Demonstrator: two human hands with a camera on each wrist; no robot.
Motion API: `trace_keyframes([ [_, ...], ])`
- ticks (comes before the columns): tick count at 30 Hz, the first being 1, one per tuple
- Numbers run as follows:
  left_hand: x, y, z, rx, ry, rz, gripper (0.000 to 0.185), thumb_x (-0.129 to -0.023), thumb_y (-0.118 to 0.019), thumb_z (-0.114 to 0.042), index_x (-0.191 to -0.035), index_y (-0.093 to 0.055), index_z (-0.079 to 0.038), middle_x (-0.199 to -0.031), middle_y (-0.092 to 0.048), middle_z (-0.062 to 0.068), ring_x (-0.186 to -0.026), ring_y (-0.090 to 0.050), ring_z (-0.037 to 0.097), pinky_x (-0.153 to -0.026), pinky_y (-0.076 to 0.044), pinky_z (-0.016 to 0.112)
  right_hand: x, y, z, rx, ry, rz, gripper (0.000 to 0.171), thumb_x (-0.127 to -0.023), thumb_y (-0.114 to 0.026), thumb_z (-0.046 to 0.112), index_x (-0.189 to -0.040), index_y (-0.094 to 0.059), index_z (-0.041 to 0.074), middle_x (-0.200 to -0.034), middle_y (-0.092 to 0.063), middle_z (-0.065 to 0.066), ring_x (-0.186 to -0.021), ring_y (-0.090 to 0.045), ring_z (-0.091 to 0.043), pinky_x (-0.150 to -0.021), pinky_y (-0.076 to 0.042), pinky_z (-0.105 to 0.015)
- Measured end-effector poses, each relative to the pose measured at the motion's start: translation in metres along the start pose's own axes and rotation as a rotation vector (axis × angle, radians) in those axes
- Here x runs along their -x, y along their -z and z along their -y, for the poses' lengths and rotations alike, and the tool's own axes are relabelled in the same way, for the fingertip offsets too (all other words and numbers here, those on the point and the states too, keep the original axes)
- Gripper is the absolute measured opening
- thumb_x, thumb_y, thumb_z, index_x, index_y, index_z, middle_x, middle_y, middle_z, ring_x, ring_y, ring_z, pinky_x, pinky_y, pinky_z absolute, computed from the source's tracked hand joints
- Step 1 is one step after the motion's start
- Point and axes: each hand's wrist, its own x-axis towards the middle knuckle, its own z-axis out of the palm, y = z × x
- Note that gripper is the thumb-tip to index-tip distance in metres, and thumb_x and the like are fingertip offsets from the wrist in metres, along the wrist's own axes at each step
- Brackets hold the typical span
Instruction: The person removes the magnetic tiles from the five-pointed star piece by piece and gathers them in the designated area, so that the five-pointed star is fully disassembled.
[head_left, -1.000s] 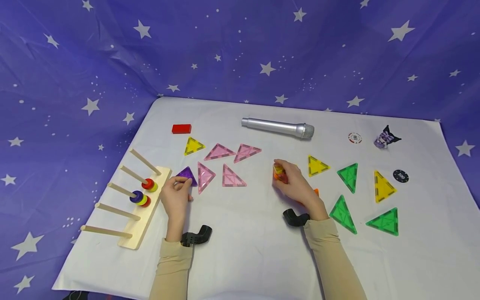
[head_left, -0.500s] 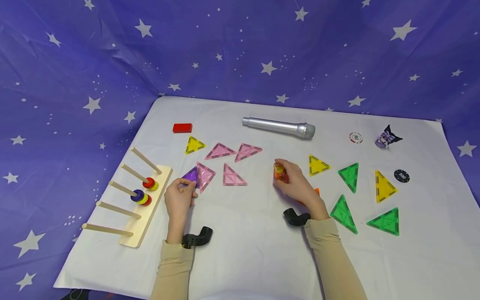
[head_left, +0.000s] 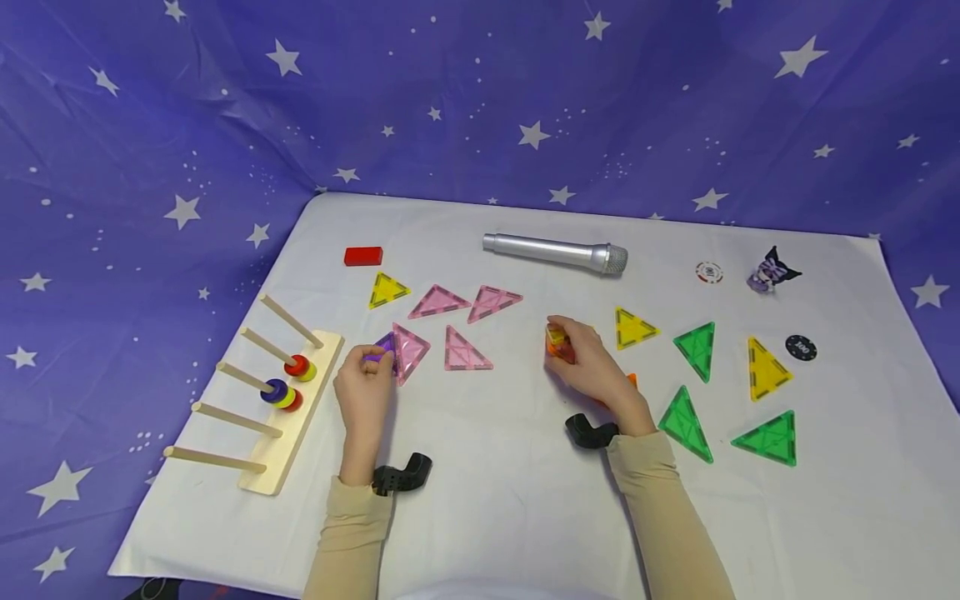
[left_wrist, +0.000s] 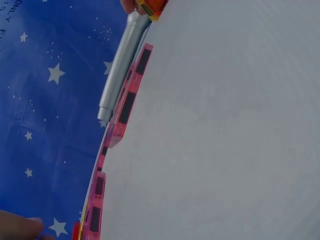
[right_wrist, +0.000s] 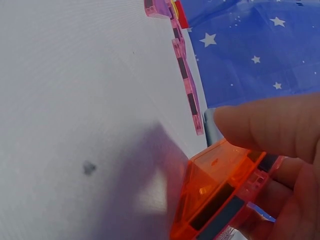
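Note:
My left hand [head_left: 363,392] pinches a purple triangular magnetic tile [head_left: 385,342], largely covered by the fingers. Against its right side lies a pink triangular tile [head_left: 410,353]; several more pink tiles [head_left: 467,350] are spread nearby. In the left wrist view only fingertips [left_wrist: 22,226] show, at the lower left corner. My right hand [head_left: 592,367] holds a small cluster of magnetic tiles, thumb on one side and fingers on the other. Its orange tile [right_wrist: 210,175] touches a pinkish-red one [right_wrist: 252,187] in the right wrist view, and yellow shows at its top in the head view.
A wooden peg stand [head_left: 296,417] with coloured rings is at the left. Behind are a red block [head_left: 363,256], a yellow tile [head_left: 387,290] and a silver microphone [head_left: 555,252]. Green tiles [head_left: 697,350], yellow tiles [head_left: 767,371], chips [head_left: 801,347] and a figurine [head_left: 772,271] lie right.
My left hand has moved slightly right, bringing the purple tile up against the pink one and then covering more of it. The right hand stays where it was with its tiles.

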Motion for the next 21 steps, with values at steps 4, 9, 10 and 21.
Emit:
trace_keyframes([
  [4,-0.0018,-0.0024,0.0025,-0.13,-0.131,0.023,0.021,-0.079,-0.067,-0.005,-0.098,-0.064,0.004,-0.099,-0.06,0.018,-0.088,-0.05,0.03,-0.08,-0.035,0.037,-0.0012,-0.0002,-0.0002,0.0,0.005,-0.004,0.058,-0.084,-0.061,0.014,-0.135,-0.035,0.006,-0.132,-0.041,-0.016,-0.12,-0.031,-0.034,-0.098,-0.027,-0.049],
  [9,0.0012,-0.0037,0.0035,-0.329,-0.157,0.187,0.036,-0.08,-0.067,-0.012,-0.113,-0.061,-0.001,-0.123,-0.048,0.021,-0.109,-0.038,0.039,-0.086,-0.029,0.05,-0.0014,-0.0008,0.0,-0.003,-0.001,0.005,0.059,-0.084,-0.061,0.014,-0.136,-0.034,0.007,-0.132,-0.04,-0.017,-0.121,-0.03,-0.034,-0.098,-0.027,-0.05],
  [10,0.0018,-0.0036,0.0031,-0.359,-0.149,0.203,0.037,-0.081,-0.066,-0.014,-0.115,-0.061,-0.003,-0.125,-0.048,0.021,-0.111,-0.037,0.039,-0.085,-0.03,0.051,-0.0014,-0.001,0.0004,-0.004,-0.003,0.008,0.059,-0.084,-0.061,0.014,-0.136,-0.034,0.007,-0.132,-0.04,-0.017,-0.121,-0.03,-0.034,-0.098,-0.027,-0.05],
  [21,0.0078,-0.0002,-0.0049,-0.48,-0.093,0.357,0.032,-0.092,-0.053,-0.023,-0.124,-0.058,-0.023,-0.14,-0.029,0.016,-0.118,-0.026,0.04,-0.077,-0.02,0.054,0.0009,0.0005,0.0025,0.0,-0.012,0.005,0.059,-0.084,-0.061,0.014,-0.136,-0.034,0.007,-0.132,-0.04,-0.017,-0.121,-0.03,-0.035,-0.098,-0.027,-0.05],
])
